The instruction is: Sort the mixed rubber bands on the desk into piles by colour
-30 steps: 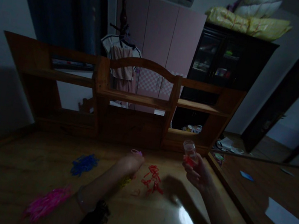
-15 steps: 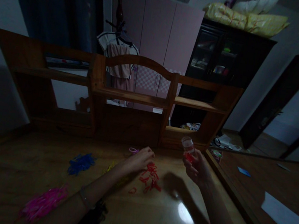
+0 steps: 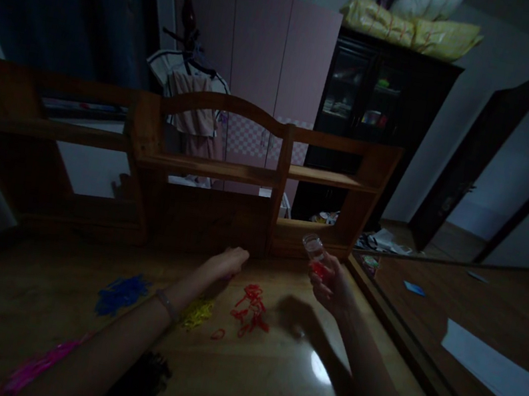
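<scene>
My right hand (image 3: 331, 287) is wrapped around a clear, open-topped tube-shaped jar (image 3: 313, 245), tilted, with red bands in its lower part. Beyond a loose pile of red rubber bands (image 3: 253, 311), my left hand (image 3: 229, 263) is held low over the table with its fingers bent together. Whatever those fingers may hold is hidden. Left of the red pile lie yellow rubber bands (image 3: 197, 314), partly behind my left wrist. Blue bands (image 3: 123, 292) are farther left. My left forearm partly covers a black pile (image 3: 148, 374) and a pink pile (image 3: 41, 363).
The wooden table (image 3: 273, 389) has a shelf unit (image 3: 213, 168) along its back. To the right, a lower brown surface holds a white sheet (image 3: 494, 371) and a blue card (image 3: 414, 289). Wardrobes and a door stand behind.
My view has turned a little to the right. My left hand has moved away from the red pile towards the back, where a purple loop was seen; that loop no longer shows.
</scene>
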`<state>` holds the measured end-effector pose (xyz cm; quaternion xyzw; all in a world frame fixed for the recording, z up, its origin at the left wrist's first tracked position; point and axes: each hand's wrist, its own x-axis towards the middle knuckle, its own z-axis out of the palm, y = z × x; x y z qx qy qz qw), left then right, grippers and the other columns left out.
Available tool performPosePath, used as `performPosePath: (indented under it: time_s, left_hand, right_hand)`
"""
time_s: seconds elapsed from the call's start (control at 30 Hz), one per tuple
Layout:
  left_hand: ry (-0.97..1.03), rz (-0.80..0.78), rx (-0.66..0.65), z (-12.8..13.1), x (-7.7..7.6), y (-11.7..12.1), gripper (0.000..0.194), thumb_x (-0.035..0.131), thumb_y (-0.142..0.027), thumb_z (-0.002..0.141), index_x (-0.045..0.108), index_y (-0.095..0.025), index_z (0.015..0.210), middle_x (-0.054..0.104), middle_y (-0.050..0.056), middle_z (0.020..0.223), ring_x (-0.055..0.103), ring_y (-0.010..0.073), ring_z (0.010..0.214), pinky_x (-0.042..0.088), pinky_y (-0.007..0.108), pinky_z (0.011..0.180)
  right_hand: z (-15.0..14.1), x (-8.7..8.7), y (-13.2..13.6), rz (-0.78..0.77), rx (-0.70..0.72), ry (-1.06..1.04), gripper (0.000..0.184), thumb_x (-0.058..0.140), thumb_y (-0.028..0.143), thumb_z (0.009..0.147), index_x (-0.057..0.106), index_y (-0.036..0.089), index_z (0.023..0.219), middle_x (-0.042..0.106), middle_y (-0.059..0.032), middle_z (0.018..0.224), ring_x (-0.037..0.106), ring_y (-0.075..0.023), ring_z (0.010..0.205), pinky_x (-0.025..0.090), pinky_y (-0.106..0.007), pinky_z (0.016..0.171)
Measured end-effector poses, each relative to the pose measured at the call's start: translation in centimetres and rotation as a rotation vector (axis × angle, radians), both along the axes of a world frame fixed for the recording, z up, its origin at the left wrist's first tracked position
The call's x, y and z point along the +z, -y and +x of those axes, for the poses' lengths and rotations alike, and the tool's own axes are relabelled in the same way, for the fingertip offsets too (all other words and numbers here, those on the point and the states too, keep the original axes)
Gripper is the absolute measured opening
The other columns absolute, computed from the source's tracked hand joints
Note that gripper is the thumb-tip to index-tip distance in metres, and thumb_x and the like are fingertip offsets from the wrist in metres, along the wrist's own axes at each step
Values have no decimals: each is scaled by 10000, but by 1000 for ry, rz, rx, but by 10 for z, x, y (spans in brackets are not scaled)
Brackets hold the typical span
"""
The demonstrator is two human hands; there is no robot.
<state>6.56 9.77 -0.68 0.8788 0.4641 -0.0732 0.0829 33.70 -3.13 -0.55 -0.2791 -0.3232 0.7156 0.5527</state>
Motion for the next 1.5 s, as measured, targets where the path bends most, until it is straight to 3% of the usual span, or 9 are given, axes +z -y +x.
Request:
performPosePath:
  time_s: [0.27,0.47,0.63,0.8,0.9,1.03,1.1,1.27,1.5]
  left_hand:
    - [-26,64,87,-12,12,4,359,574,-338,904,548,-161,1216,578,99,1216,599,225,1035,524,435,859]
    - [-54,-26,115,-3,18,12,357,576,-337,903,550,-161,1213,581,97,1210,601,222,1031,525,433,858]
    - [2,-134,31,2,16,33,341,574,-340,904,561,-156,1191,592,94,1187,608,216,1008,531,426,843]
    - [171,-193,-123,-8,23,59,233,592,-308,865,652,-190,1056,662,34,1034,617,183,965,480,277,821]
    - [246,-198,-201,-24,27,68,390,616,-398,829,601,-243,1187,607,37,1172,584,183,1033,437,248,866]
    - [161,-243,-346,-49,17,74,1039,861,-460,490,399,-285,1404,486,89,1310,518,274,1125,412,299,919]
    - [126,-244,-384,-58,8,77,1177,884,-458,422,326,-282,1443,436,110,1348,465,316,1177,392,334,955]
    - [289,-186,-328,-58,-9,79,1075,855,-381,528,287,-327,1440,399,91,1349,423,314,1199,372,388,978]
    - [459,-161,-315,-34,-12,54,985,843,-309,561,340,-285,1407,398,76,1287,454,251,1148,402,347,930]
  right_hand:
    - [1,-1,-1,-14,11,7,402,496,550,876,602,164,847,542,31,513,263,-25,288,218,-141,265]
    - [0,-2,-3,-14,4,1,405,483,555,880,597,167,860,548,28,513,264,-25,283,197,-139,264]
    - [0,-4,-4,-11,-6,1,398,497,547,873,596,163,854,543,32,509,264,-23,283,201,-139,267]
    - [-1,-2,-3,-12,3,2,414,496,554,873,600,155,834,548,23,509,283,-25,291,205,-136,267]
    - [-2,0,-2,-12,1,0,413,498,560,872,601,161,835,559,20,518,287,-24,293,201,-129,267]
    - [-4,1,-1,-15,1,6,409,499,552,872,601,159,822,557,18,515,270,-22,285,198,-133,260]
    - [-5,2,0,-21,2,13,409,498,553,870,600,159,821,559,14,516,283,-27,287,202,-136,259]
    - [-8,2,-1,-40,-15,53,427,492,562,868,608,152,835,566,7,506,276,-28,281,194,-141,251]
    - [-5,-2,-4,-56,-83,115,385,500,543,867,588,174,801,593,-3,514,330,-33,291,184,-122,261]
